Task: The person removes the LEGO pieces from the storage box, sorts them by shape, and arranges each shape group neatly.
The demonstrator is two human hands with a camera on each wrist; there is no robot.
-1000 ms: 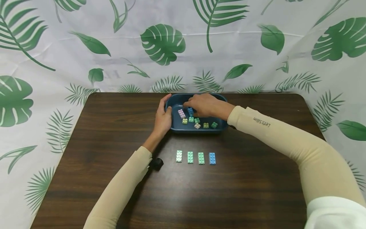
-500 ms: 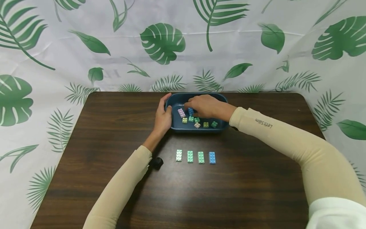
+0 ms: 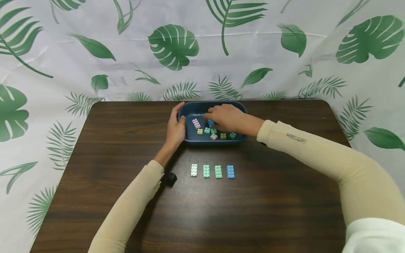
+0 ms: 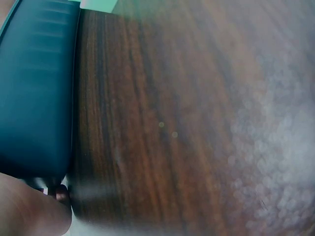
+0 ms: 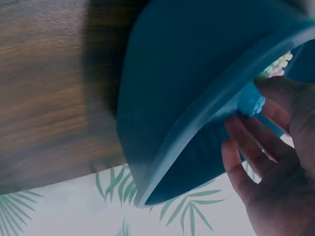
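A dark blue tray [image 3: 215, 142] holds several toy building bricks, among them a pink brick [image 3: 196, 123], a yellow brick [image 3: 200, 131] and small green ones. My left hand [image 3: 175, 130] grips the tray's left end, thumb by the rim and fingers along the outside. Reaching into the tray from the right, my right hand [image 3: 225, 117] pinches a blue brick [image 5: 250, 101] between thumb and fingertips. In the head view this hand partly hides that brick [image 3: 210, 123]. In front of the tray lie a whitish brick [image 3: 194, 170], two green bricks [image 3: 206, 171] and another blue brick [image 3: 230, 172], in a row.
The dark wood table [image 3: 269, 203] reaches back to a leaf-patterned cloth [image 3: 133, 52]. Close to the table's rear edge stands the tray. A small black device [image 3: 171, 179] sits at the left wrist.
The head view has shifted slightly. Relative to the tray, my right hand and the blue brick in it have moved a little to the right. My left hand stays at the tray's left end.
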